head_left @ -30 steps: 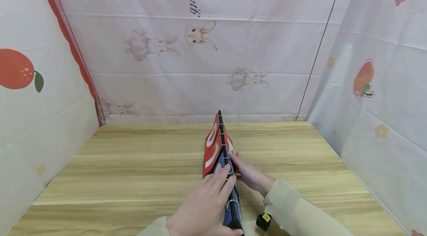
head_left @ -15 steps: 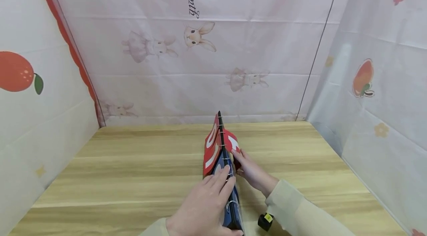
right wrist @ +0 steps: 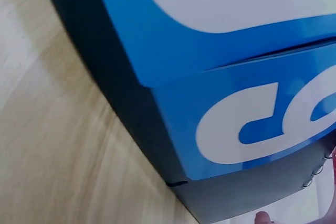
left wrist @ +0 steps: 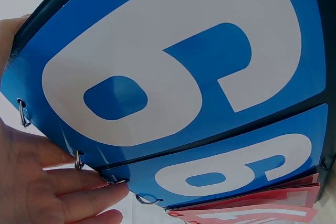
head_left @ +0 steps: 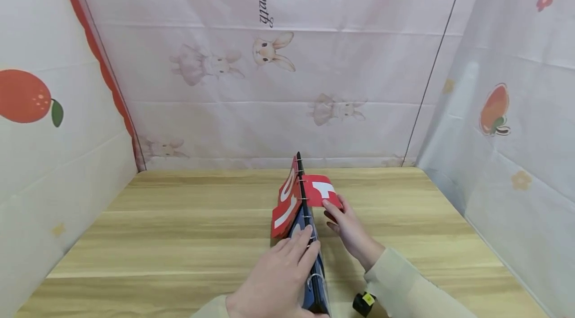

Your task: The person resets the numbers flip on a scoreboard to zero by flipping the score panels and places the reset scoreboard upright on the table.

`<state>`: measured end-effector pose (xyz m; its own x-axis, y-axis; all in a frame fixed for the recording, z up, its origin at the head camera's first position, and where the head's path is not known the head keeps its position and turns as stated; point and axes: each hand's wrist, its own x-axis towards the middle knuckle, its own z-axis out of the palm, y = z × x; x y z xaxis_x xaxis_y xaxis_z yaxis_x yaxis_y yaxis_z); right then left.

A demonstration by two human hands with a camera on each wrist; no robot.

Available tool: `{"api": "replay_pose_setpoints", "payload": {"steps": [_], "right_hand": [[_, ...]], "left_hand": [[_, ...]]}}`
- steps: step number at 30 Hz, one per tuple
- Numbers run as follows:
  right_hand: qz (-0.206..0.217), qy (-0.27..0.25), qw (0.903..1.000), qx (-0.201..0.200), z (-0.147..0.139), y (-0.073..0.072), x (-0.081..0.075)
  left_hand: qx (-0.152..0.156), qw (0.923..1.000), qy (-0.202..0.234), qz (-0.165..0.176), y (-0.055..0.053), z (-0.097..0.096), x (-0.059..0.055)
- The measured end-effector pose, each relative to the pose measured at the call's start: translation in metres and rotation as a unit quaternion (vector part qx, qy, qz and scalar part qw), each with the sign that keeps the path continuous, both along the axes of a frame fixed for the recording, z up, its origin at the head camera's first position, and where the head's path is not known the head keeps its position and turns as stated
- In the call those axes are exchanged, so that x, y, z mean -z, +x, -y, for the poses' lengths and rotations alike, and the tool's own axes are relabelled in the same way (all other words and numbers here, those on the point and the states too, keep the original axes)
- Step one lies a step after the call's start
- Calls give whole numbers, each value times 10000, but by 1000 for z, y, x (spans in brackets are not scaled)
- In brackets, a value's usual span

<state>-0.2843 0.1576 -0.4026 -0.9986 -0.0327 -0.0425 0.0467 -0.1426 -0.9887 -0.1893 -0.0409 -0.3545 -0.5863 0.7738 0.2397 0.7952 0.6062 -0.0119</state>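
A tabletop flip scoreboard [head_left: 302, 178] stands tent-like, with number cards hung on metal rings along its black ridge. My left hand [head_left: 276, 275] lies over the ridge at the near end, fingers extended, thumb at the near corner. Beneath it, in the left wrist view, large and small blue cards [left wrist: 157, 66] show a white 6. My right hand [head_left: 352, 230] pinches the free edge of a red card [head_left: 319, 190] with a white digit, held out to the right of the ridge. Other red cards [head_left: 285, 213] hang on the left slope. The right wrist view mostly shows blue cards [right wrist: 236, 124].
A small black object with a yellow patch [head_left: 364, 304] lies near the right sleeve. The board stands on a wood-grain table [head_left: 179, 238]. Printed cloth walls [head_left: 233, 128] enclose its back and sides.
My right hand has moved right and lifted the red card away from the right slope, so more of its digit shows. The left hand keeps its place on the ridge.
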Motion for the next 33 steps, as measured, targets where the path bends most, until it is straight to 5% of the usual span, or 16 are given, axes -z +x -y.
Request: {"api": "replay_pose_setpoints", "payload": {"steps": [13,25,33], "right_hand": [[-399,-78,9978,523,-3,1,-10],[-1070,-366,9912,684,3,2,-23],[-1247,-244,9897,667,9,1,-35]], "left_hand": [[-71,9995,-52,299,-1,0,0],[24,9996,196,-189,-1,-1,4],[50,9996,195,-198,-2,1,4]]}}
